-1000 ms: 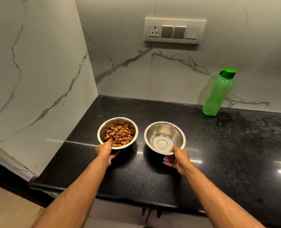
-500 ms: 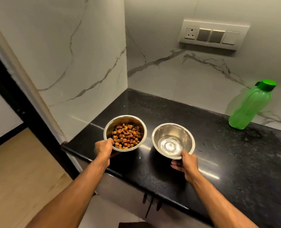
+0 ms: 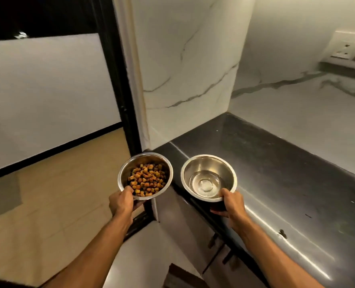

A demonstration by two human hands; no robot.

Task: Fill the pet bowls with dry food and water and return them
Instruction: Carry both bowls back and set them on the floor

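My left hand [image 3: 121, 202] grips the near rim of a steel bowl [image 3: 126, 169] that holds brown dry food [image 3: 146, 179]. It hangs in the air past the left end of the black counter [image 3: 286, 183]. In my right hand [image 3: 231, 206] is a second steel bowl [image 3: 203, 163] with a little water [image 3: 203, 182] in the bottom, held by its near rim, thumb on top. This bowl is over the counter's front left corner, lifted off it.
A white marble wall [image 3: 184, 69] ends the counter on the left. Beyond it stand a black door frame [image 3: 118, 84] and a beige tiled floor [image 3: 47, 204]. A switch plate [image 3: 351, 48] is on the back wall. Cabinet fronts [image 3: 193, 231] lie under the counter.
Both bowls have been lifted off the counter and carried left, toward the doorway. My view has swung left, so the green bottle has gone out of sight.
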